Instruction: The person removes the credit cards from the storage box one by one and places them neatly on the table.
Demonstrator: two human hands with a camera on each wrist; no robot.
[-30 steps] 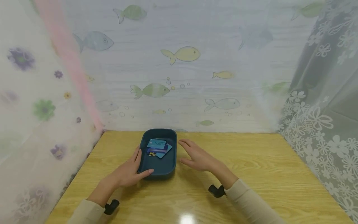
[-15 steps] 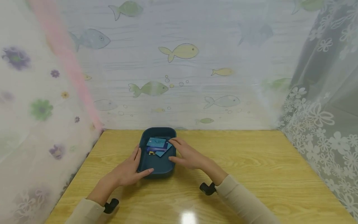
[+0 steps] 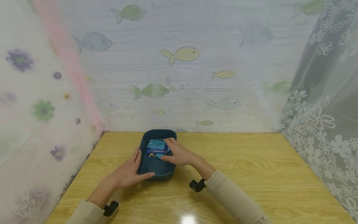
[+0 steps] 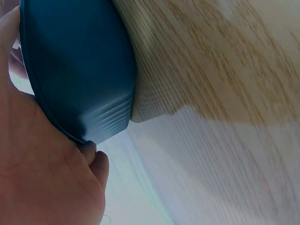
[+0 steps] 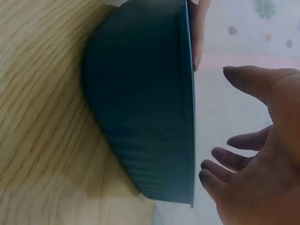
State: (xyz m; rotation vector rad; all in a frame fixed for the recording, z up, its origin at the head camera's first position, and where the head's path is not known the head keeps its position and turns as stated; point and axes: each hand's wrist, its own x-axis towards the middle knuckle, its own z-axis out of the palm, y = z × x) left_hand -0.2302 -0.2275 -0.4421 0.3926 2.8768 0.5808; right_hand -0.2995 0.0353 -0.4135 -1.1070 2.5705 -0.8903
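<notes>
A dark blue plastic bin with rounded corners stands on the wooden table. Several overlapping cards lie inside it, among them a light blue card marked with letters and a purple card. My left hand rests against the bin's left side, fingers fairly straight along the outer wall and the thumb across the near rim. Over the right rim reaches my right hand, thumb and fingers spread apart above the cards, covering their right part. The right wrist view shows the fingers loosely bent with nothing between them.
The wooden table extends far to the right of the bin. A fish-print curtain hangs along its back edge. Flower-patterned cloth bounds the left, and lacy white fabric the right. Black wrist-worn devices sit under both wrists.
My right hand has moved left from beside the bin, across its right rim, to above the cards. The left hand, the bin and the cards show no clear movement.
</notes>
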